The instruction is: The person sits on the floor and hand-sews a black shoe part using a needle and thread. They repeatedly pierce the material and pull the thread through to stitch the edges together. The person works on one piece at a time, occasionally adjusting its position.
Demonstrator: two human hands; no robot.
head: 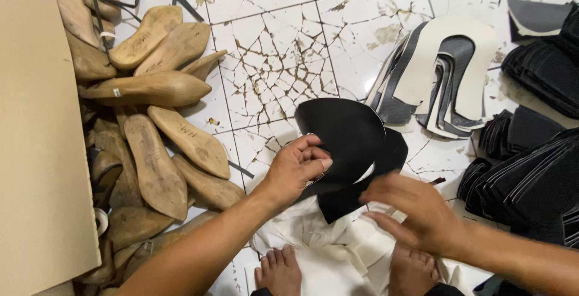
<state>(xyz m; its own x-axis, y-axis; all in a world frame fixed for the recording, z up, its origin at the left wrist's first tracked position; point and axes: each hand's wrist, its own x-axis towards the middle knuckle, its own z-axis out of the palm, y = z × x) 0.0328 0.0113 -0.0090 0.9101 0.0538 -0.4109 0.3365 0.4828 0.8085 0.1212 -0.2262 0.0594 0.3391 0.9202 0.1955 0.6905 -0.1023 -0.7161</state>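
Cracked, stained white floor tiles (274, 61) — a tan board (36, 121), perhaps cardboard, at left.

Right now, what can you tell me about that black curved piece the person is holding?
The black piece is a thin, flat, U-shaped cut-out, seemingly leather or synthetic sheet, smooth and matte with a pale edge. The left hand pinches its lower left edge and holds it above the cracked white tiled floor. A second black piece lies behind it. The right hand, blurred, hovers just below, not clearly touching.
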